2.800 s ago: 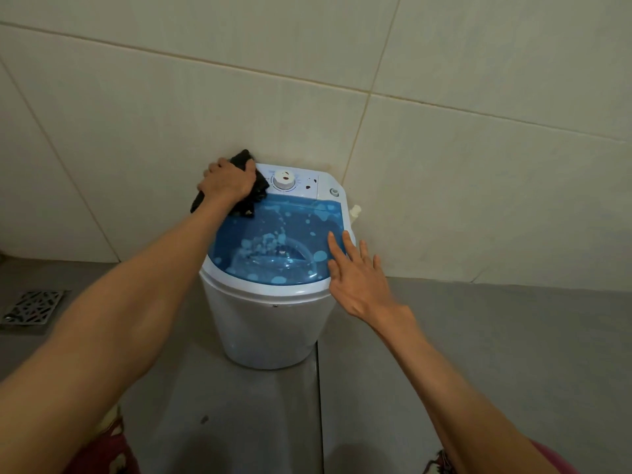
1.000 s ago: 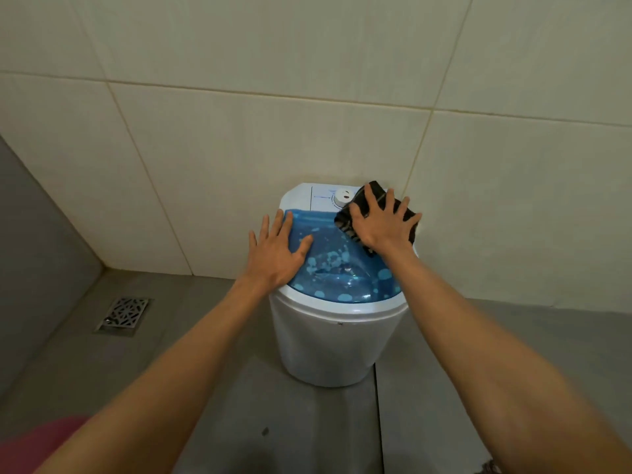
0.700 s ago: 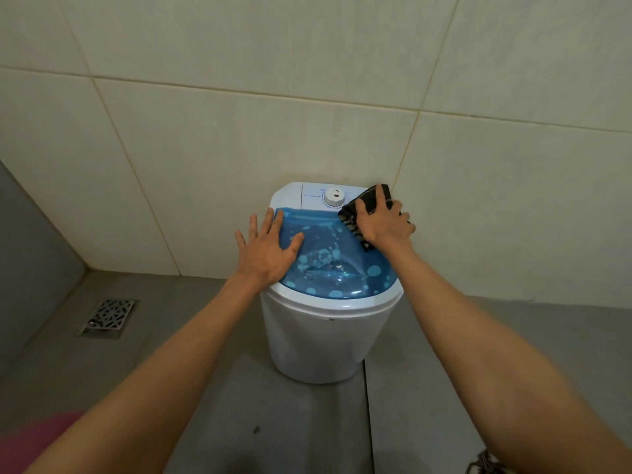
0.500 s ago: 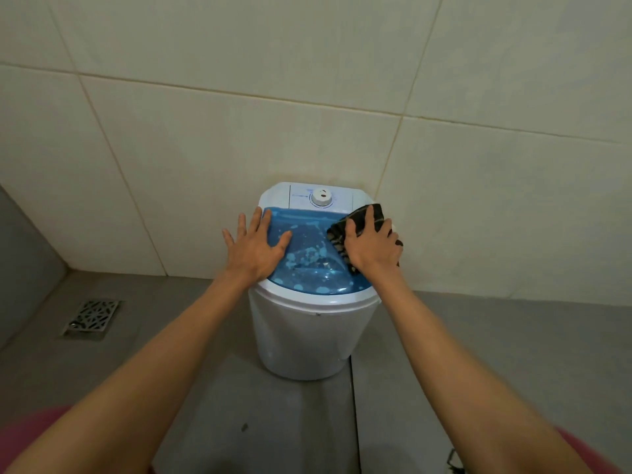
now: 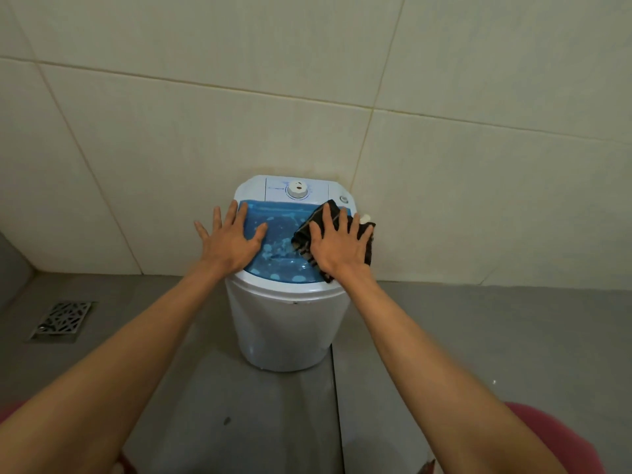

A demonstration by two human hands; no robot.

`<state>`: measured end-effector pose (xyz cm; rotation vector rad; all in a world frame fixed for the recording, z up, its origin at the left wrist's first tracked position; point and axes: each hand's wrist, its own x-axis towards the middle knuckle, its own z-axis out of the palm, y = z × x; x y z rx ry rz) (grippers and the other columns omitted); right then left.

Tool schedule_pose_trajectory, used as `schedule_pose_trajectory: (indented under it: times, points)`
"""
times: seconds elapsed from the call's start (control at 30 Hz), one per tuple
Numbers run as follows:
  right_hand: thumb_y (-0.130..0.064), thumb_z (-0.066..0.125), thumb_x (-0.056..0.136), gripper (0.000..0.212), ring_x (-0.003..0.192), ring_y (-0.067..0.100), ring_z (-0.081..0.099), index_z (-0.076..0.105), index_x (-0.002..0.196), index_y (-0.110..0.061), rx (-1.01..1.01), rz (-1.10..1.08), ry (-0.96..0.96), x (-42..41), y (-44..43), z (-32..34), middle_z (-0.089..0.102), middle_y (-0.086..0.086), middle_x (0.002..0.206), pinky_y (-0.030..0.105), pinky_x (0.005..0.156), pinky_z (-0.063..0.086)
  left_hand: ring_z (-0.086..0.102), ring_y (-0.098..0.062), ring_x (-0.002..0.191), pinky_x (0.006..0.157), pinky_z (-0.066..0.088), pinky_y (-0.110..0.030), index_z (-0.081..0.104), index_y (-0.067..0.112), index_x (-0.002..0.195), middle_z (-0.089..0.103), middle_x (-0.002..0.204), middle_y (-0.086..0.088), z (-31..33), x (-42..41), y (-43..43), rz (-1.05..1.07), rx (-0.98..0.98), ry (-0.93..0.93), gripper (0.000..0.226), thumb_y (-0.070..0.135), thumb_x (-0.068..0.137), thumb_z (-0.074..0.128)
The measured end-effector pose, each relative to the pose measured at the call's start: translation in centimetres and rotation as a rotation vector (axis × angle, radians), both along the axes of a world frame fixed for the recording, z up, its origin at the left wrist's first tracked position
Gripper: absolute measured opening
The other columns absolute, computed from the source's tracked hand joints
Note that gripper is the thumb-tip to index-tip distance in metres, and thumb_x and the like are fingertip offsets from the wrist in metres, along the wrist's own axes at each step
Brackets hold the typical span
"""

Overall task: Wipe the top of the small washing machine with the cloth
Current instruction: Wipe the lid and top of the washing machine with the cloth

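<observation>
A small white washing machine (image 5: pixel 284 330) stands on the grey floor against the tiled wall. Its top has a translucent blue lid (image 5: pixel 278 227) and a white control strip with a round dial (image 5: pixel 297 190). My left hand (image 5: pixel 231 242) lies flat with fingers spread on the lid's left side, holding nothing. My right hand (image 5: pixel 338 246) presses flat on a dark striped cloth (image 5: pixel 302 234) at the lid's right side. The cloth overhangs the right rim, partly hidden under my palm.
A metal floor drain (image 5: pixel 61 319) sits in the floor at the left. The cream tiled wall (image 5: pixel 444 183) rises directly behind the machine. A small white stub (image 5: pixel 365 217) sticks out at the machine's right rear. Pink fabric (image 5: pixel 561 443) shows at the lower right corner.
The cloth passed from my left hand to my right. My right hand has slid the cloth from the rear right corner forward along the lid's right side. My left hand stays flat on the left.
</observation>
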<state>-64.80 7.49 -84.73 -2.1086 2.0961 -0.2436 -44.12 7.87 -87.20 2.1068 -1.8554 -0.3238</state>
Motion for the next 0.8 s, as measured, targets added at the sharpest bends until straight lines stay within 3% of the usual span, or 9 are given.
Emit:
schedule_pose_trajectory:
  times: [0.23,0.43,0.53,0.8]
  points:
    - [-0.051,0.015,0.102,0.066,0.152,0.035,-0.004,-0.001,0.159,-0.021,0.043,-0.095,-0.078,-0.3,-7.1,0.7,0.0,0.008,0.166,0.056,0.119,-0.009,-0.006,-0.028,0.151,0.114,-0.011,-0.063,0.004,0.028,0.156,0.0,0.165,0.005,-0.6,0.0,-0.4,0.019,-0.033,-0.014,0.079,0.07,0.092,0.019]
    - [-0.052,0.017,0.101,0.07,0.151,0.037,0.003,0.015,0.157,-0.01,0.072,-0.262,-0.233,-1.0,-11.4,1.4,0.008,0.017,0.164,0.053,0.121,-0.003,-0.006,-0.027,0.151,0.113,-0.014,-0.064,0.004,0.029,0.156,0.001,0.165,0.006,-0.9,0.0,-0.6,0.032,-0.045,-0.05,0.079,0.071,0.091,0.017]
    - [-0.053,0.016,0.101,0.072,0.151,0.036,0.007,0.022,0.155,-0.006,0.053,-0.267,-0.223,-1.9,-11.5,1.0,0.013,0.019,0.163,0.05,0.122,0.001,-0.006,-0.027,0.151,0.113,-0.014,-0.064,0.005,0.029,0.156,0.001,0.165,0.006,-1.0,-0.1,-0.7,0.037,-0.052,-0.037,0.078,0.071,0.091,0.017]
    - [-0.046,0.02,0.102,0.076,0.152,0.034,-0.005,0.001,0.154,0.006,-0.003,-0.233,-0.17,-1.4,-5.1,0.2,-0.003,0.025,0.163,0.044,0.123,-0.003,-0.005,-0.029,0.151,0.112,-0.013,-0.065,0.004,0.028,0.156,0.001,0.165,0.004,-0.6,-0.2,-0.5,0.037,-0.04,-0.033,0.08,0.072,0.091,0.017]
